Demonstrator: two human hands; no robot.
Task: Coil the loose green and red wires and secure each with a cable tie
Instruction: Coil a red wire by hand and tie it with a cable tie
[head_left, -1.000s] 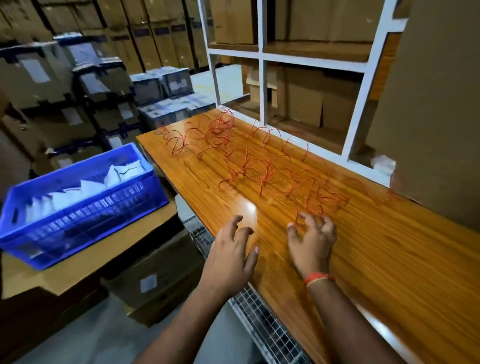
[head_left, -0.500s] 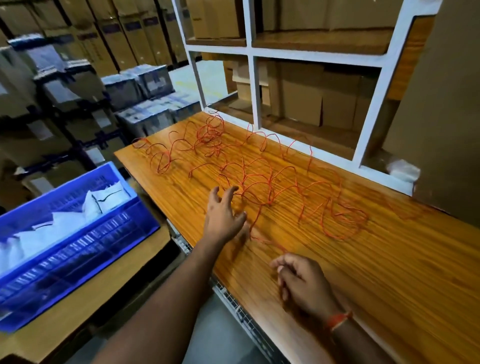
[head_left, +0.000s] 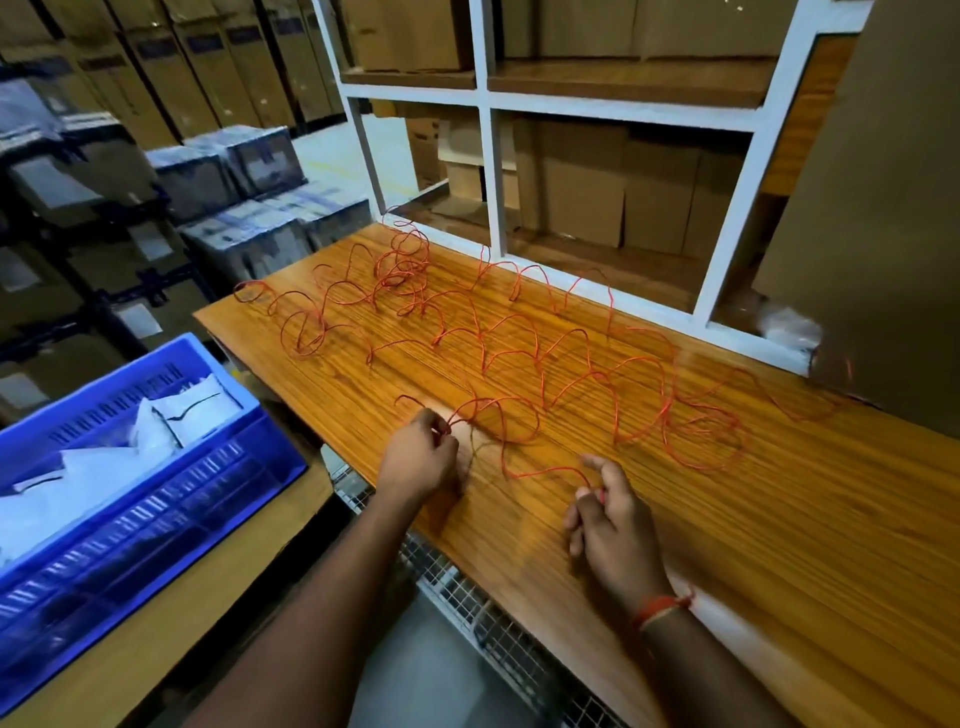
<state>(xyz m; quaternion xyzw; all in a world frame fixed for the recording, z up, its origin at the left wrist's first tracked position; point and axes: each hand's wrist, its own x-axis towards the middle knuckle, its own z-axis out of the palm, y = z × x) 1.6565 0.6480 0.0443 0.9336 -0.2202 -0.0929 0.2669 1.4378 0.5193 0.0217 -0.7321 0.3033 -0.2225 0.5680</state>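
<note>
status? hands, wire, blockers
Left hand pinches red wire; right hand pinches it nearer its end. Wire loose, sprawled across wooden table, uncoiled. No green wire or tie seen. Nothing in the way.

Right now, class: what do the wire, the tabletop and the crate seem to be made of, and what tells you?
Wire: thin, red, probably plastic-coated metal; its springy loops hold their shape.
Tabletop: wood or wood-look laminate; striped orange grain, glossy glare.
Crate: moulded blue plastic; uniform colour, slotted walls.
</note>
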